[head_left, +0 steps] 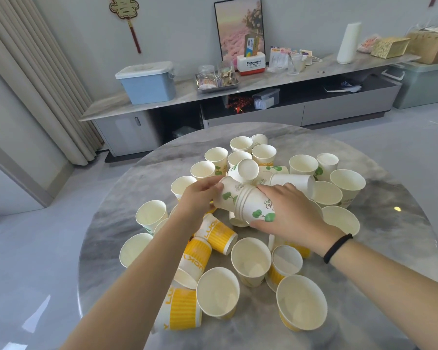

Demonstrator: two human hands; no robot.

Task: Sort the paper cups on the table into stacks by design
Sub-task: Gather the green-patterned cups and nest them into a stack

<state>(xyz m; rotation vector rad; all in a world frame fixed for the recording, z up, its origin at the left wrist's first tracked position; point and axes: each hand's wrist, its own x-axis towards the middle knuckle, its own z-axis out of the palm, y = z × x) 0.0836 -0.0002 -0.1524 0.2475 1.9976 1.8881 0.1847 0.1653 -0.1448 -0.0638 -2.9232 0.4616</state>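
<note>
Several paper cups cover the round grey marble table (390,248), some white with green leaves, some with yellow "LUCKY" bands. My left hand (200,198) grips a single green-leaf cup (226,194) held sideways over the middle. My right hand (293,213) holds a nested stack of green-leaf cups (256,205), also on its side, with its rims fitted over that cup's bottom end. Yellow-banded cups (218,234) lie tipped over below my left forearm. Upright cups (250,258) stand near the front edge.
More upright cups (348,181) crowd the table's far and right side. Behind the table runs a long low cabinet (238,97) with a blue lidded box (147,82), a tray, a framed picture and cartons. Beige curtains hang at the left.
</note>
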